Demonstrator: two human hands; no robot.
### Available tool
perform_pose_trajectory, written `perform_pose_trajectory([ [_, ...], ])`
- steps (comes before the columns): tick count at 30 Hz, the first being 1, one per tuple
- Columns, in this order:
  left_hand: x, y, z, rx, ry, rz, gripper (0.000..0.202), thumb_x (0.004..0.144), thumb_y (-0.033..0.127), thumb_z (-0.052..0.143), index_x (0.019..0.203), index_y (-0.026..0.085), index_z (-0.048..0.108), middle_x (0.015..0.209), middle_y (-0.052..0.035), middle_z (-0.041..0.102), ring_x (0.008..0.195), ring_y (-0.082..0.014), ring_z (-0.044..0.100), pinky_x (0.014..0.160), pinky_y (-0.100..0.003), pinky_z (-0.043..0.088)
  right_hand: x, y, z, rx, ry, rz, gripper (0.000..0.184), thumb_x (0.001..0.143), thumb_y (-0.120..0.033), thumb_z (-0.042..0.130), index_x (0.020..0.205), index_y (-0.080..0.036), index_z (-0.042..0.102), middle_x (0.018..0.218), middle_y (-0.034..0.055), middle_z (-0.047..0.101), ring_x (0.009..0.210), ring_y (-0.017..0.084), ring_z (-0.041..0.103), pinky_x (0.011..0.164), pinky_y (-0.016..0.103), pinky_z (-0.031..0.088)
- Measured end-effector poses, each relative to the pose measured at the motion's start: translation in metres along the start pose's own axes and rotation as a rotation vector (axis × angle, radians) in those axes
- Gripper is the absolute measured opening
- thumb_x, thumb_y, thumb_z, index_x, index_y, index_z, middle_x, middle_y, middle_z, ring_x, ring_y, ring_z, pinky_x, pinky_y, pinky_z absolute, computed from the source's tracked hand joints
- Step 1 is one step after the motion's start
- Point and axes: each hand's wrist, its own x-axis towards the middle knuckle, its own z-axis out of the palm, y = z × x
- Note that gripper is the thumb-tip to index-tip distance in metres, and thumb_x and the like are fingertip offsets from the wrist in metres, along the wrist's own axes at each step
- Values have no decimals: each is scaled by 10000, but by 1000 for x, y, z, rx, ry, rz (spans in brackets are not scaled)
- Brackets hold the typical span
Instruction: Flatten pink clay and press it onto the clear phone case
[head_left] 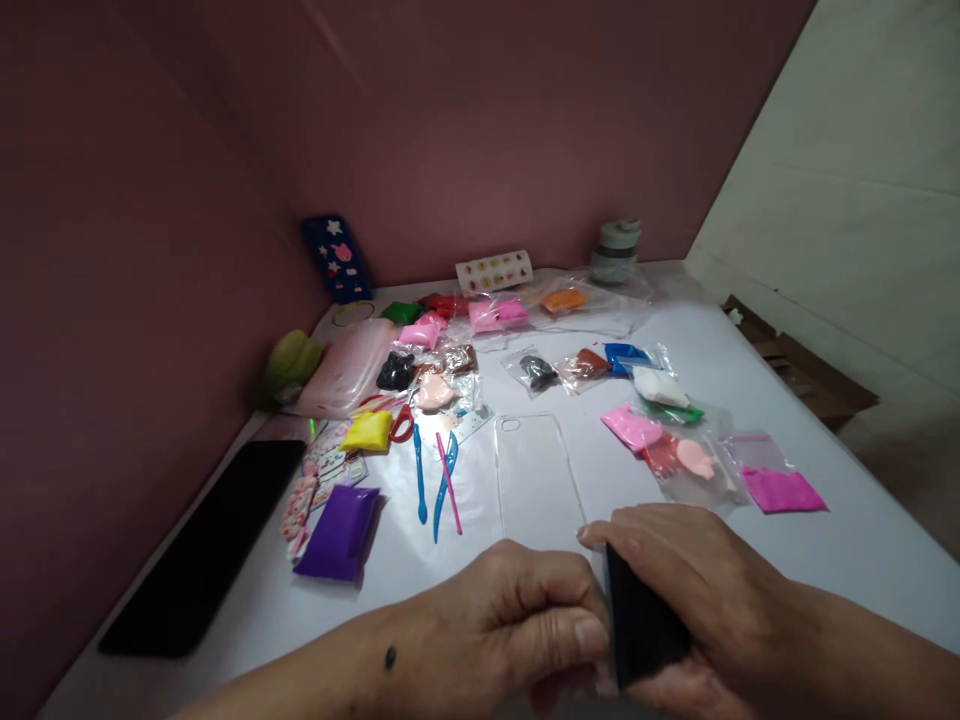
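My right hand is wrapped around a flat black object, thumb below and fingers over its top edge. My left hand is closed in a pinch right beside it, thumb touching the black object's near edge; what it pinches is hidden. Both hands hover over the near edge of the white table. Just beyond the hands lies a clear phone case, flat on the table.
Many small bags of coloured clay lie about: purple, yellow, magenta, pink. Blue and pink plastic modelling tools lie left of the case. A black phone rests at the left edge. A grey jar stands at the back.
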Motion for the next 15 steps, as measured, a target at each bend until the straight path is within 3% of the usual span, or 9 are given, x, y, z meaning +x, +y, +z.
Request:
perform_pose_trajectory([
  [3, 0, 0, 0, -5, -18, 16, 432, 972, 533, 436, 760, 168, 527, 686, 8, 505, 610, -94, 474, 596, -201, 395, 0, 2, 1, -38, 41, -29, 275, 1029, -441, 388, 1019, -174, 452, 655, 11, 595, 537, 158, 563, 519, 290, 449],
  [6, 0, 0, -1, 15, -52, 19, 356, 995, 432, 412, 795, 166, 538, 703, 7, 499, 622, -94, 469, 601, -195, 388, -2, 3, 2, -56, 45, -42, 360, 1013, -490, 424, 1113, -146, 452, 694, 26, 628, 575, 165, 595, 560, 294, 480],
  [10, 2, 4, -2, 77, -46, 10, 224, 962, 304, 436, 814, 170, 537, 708, 14, 482, 639, -99, 449, 597, -203, 364, -5, 5, 2, 5, 24, -24, 298, 1010, -457, 449, 1035, -163, 490, 705, 29, 626, 563, 158, 567, 538, 296, 442],
  [15, 4, 9, 0, 98, -27, -31, 169, 923, 272, 487, 798, 166, 530, 708, 29, 433, 647, -95, 388, 572, -197, 328, -8, 7, 7, 66, -11, 10, 306, 981, -451, 506, 1003, -147, 539, 717, 39, 623, 602, 163, 571, 553, 297, 420],
])
